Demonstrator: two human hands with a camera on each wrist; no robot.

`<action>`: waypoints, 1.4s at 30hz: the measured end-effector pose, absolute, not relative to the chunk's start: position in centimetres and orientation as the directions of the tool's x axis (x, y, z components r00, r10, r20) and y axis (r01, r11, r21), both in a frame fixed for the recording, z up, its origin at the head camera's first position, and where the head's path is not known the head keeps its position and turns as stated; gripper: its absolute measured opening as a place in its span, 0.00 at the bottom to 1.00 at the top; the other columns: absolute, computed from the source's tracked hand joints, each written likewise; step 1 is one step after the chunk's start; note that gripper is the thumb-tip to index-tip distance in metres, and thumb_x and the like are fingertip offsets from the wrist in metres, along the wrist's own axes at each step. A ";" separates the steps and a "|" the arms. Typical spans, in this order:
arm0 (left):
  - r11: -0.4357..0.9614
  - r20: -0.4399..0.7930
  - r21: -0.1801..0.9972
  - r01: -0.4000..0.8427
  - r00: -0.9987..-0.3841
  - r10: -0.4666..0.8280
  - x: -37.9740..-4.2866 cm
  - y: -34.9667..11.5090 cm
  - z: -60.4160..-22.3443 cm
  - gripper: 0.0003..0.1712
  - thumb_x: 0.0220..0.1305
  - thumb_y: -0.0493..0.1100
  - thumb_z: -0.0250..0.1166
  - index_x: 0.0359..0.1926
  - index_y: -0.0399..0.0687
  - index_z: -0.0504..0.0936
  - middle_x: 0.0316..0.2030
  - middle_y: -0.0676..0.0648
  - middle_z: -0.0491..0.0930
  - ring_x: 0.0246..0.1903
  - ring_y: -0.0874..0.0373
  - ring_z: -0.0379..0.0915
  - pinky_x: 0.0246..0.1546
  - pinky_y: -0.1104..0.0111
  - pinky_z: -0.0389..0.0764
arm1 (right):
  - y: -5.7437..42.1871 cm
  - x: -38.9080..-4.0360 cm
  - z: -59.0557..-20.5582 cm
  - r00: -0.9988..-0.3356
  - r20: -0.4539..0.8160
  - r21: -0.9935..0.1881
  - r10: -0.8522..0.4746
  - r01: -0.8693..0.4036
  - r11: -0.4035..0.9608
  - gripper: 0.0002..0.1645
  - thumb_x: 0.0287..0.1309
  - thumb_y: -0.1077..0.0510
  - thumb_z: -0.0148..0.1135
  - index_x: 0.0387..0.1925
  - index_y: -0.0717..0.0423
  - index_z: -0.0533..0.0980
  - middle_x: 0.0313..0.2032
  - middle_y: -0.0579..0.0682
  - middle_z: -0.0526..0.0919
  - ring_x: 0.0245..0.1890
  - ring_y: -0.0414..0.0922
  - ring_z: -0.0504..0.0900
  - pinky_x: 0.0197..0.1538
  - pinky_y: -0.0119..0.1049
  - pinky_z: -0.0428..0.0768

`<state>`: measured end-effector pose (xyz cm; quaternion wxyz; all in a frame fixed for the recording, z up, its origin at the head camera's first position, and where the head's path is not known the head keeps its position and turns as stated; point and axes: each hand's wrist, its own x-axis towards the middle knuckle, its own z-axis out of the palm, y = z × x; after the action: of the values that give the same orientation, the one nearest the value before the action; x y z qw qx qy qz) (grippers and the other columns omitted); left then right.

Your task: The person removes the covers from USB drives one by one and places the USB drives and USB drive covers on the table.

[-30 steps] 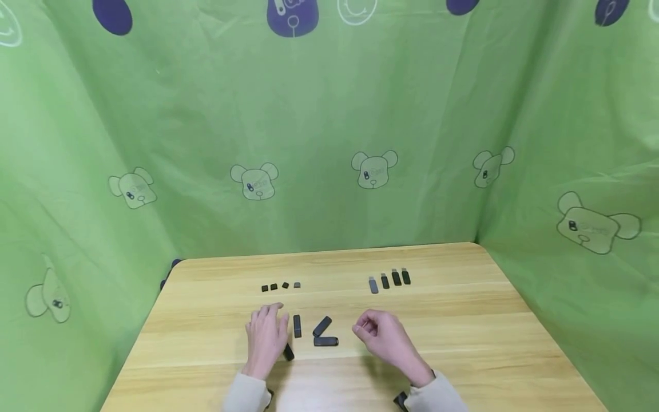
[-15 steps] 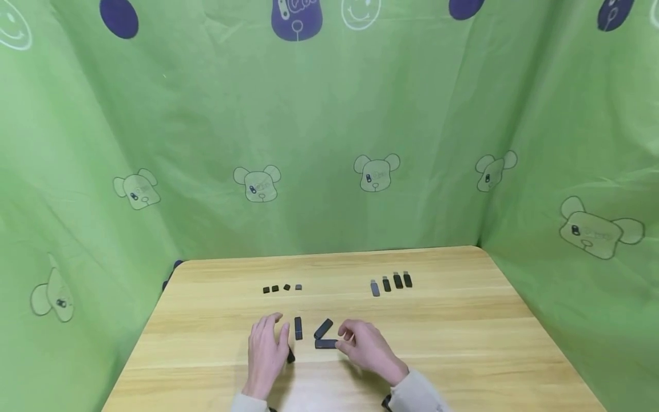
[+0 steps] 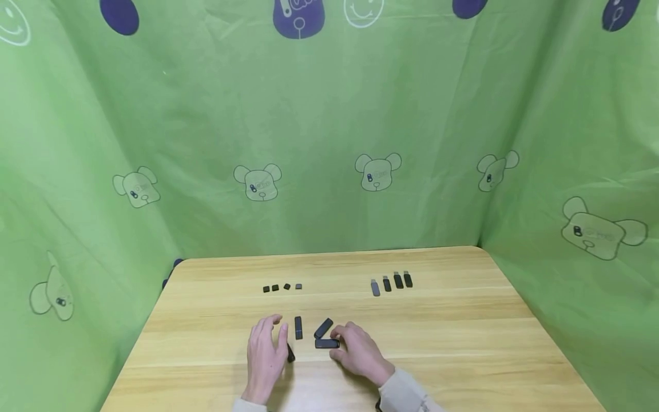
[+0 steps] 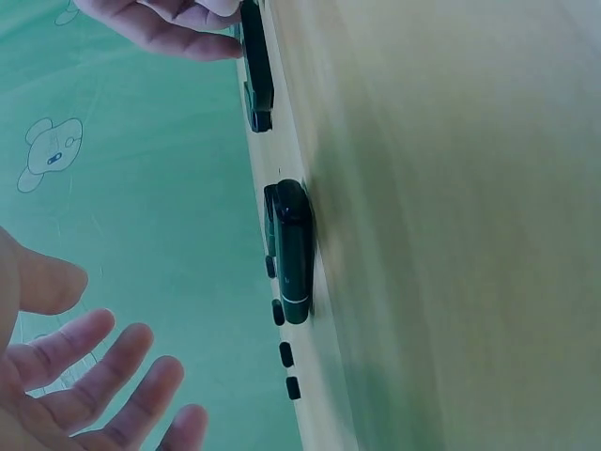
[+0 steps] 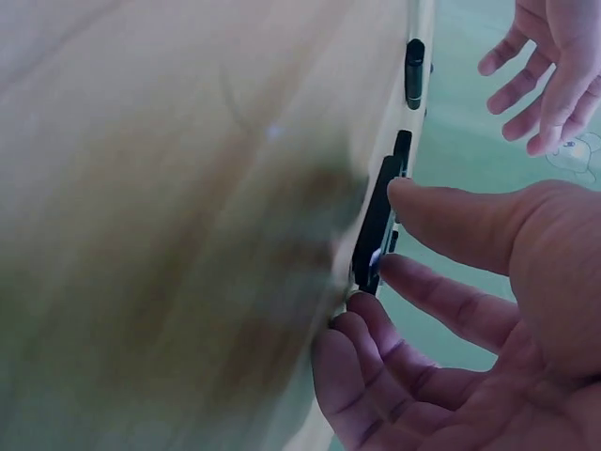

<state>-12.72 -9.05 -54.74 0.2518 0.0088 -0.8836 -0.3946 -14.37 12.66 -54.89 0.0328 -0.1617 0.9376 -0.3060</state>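
"Can you read anything?"

"Just traces: the green curtain (image 3: 314,223) has bear prints (image 3: 261,184) with tiny lettering, too blurred to make out."

"What's changed?"

"The right hand (image 3: 357,352). Half a second ago its thumb covered one end of the crosswise stick (image 3: 326,344); now thumb and fingers stand on either side of that end. I can't tell whether they grip it. The stick lies where it did, on the desk (image 3: 437,332) between the hands."

"And the left hand (image 3: 265,352)?"

"Nearly the same place, fingers loose and holding nothing, beside the tilted stick (image 3: 290,353)."

"How does the crosswise one look?"

"Dark, slim, oblong, with rounded edges. The slanted stick (image 3: 323,328) lies against or just beside it. Farther back sit four small squarish pieces (image 3: 275,288) and, rightward, four sticks with paler tips (image 3: 399,280)."
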 end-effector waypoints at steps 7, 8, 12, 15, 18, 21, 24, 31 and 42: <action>0.689 0.424 0.702 0.180 -0.883 -0.202 -12.4 -8.8 -54.7 0.12 0.67 0.37 0.65 0.49 0.37 0.82 0.48 0.38 0.86 0.49 0.43 0.81 0.54 0.46 0.79 | 12.4 -14.3 -54.9 -0.955 0.048 -0.580 -0.294 -0.266 0.770 0.14 0.50 0.58 0.75 0.40 0.55 0.85 0.30 0.45 0.75 0.30 0.39 0.68 0.31 0.30 0.65; 0.691 0.422 0.701 0.178 -0.884 -0.200 -12.4 -8.8 -54.7 0.12 0.67 0.37 0.65 0.49 0.37 0.82 0.48 0.38 0.86 0.49 0.43 0.81 0.54 0.46 0.79 | 12.4 -14.3 -55.0 -0.955 0.049 -0.579 -0.293 -0.266 0.770 0.14 0.50 0.58 0.76 0.40 0.55 0.85 0.30 0.45 0.74 0.30 0.39 0.67 0.31 0.30 0.65; 0.691 0.420 0.700 0.179 -0.886 -0.196 -12.2 -8.7 -54.7 0.12 0.67 0.37 0.65 0.49 0.37 0.82 0.48 0.38 0.86 0.49 0.43 0.81 0.54 0.46 0.79 | 12.4 -14.3 -55.2 -0.955 0.048 -0.568 -0.291 -0.266 0.779 0.14 0.49 0.56 0.77 0.39 0.53 0.84 0.30 0.45 0.74 0.30 0.39 0.67 0.31 0.31 0.65; 0.693 0.424 0.698 0.181 -0.884 -0.195 -12.2 -8.8 -54.8 0.12 0.67 0.37 0.65 0.49 0.37 0.82 0.47 0.38 0.86 0.48 0.44 0.81 0.53 0.47 0.79 | 12.5 -14.2 -55.2 -0.956 0.040 -0.571 -0.292 -0.262 0.778 0.12 0.50 0.56 0.77 0.38 0.53 0.85 0.30 0.45 0.74 0.30 0.39 0.68 0.32 0.31 0.66; 0.694 0.428 0.696 0.183 -0.882 -0.197 -12.1 -8.8 -54.8 0.12 0.67 0.37 0.65 0.49 0.38 0.82 0.47 0.39 0.86 0.48 0.45 0.81 0.53 0.47 0.80 | 12.5 -14.1 -55.0 -0.957 0.019 -0.581 -0.291 -0.247 0.775 0.10 0.52 0.57 0.75 0.36 0.53 0.84 0.31 0.45 0.75 0.30 0.39 0.68 0.32 0.31 0.66; 0.692 0.429 0.698 0.186 -0.882 -0.195 -12.2 -8.8 -54.7 0.12 0.67 0.37 0.65 0.49 0.38 0.82 0.47 0.39 0.86 0.48 0.45 0.81 0.53 0.48 0.80 | 12.7 -14.1 -54.6 -0.957 0.005 -0.603 -0.290 -0.234 0.763 0.08 0.54 0.58 0.73 0.36 0.55 0.82 0.31 0.47 0.75 0.30 0.41 0.68 0.32 0.32 0.66; 0.689 0.428 0.700 0.187 -0.882 -0.195 -12.2 -8.8 -54.7 0.12 0.67 0.38 0.65 0.50 0.38 0.82 0.47 0.39 0.86 0.48 0.45 0.81 0.52 0.48 0.80 | 13.0 -14.1 -54.0 -0.959 -0.010 -0.635 -0.284 -0.213 0.742 0.08 0.57 0.59 0.72 0.35 0.57 0.80 0.30 0.48 0.75 0.29 0.42 0.69 0.31 0.32 0.66; 0.692 0.436 0.695 0.196 -0.880 -0.189 -12.4 -8.9 -54.6 0.11 0.67 0.38 0.65 0.49 0.38 0.82 0.47 0.38 0.86 0.50 0.44 0.81 0.54 0.47 0.80 | 14.0 -14.4 -53.3 -0.968 -0.076 -0.748 -0.238 -0.102 0.656 0.08 0.60 0.60 0.69 0.35 0.57 0.76 0.25 0.45 0.75 0.22 0.39 0.70 0.25 0.28 0.68; 0.690 0.494 0.675 0.260 -0.854 -0.162 -12.7 -8.3 -53.8 0.12 0.66 0.37 0.67 0.49 0.38 0.83 0.45 0.41 0.87 0.47 0.46 0.82 0.51 0.50 0.80 | 15.5 -15.9 -50.1 -0.989 0.005 -0.879 -0.146 -0.074 0.471 0.10 0.57 0.65 0.70 0.40 0.61 0.78 0.31 0.52 0.80 0.31 0.43 0.76 0.33 0.27 0.76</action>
<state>-12.70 -8.31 -53.83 0.2686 -0.0281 -0.8791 -0.3928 -15.88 15.50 -50.11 0.0353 -0.0640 0.8567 -0.5105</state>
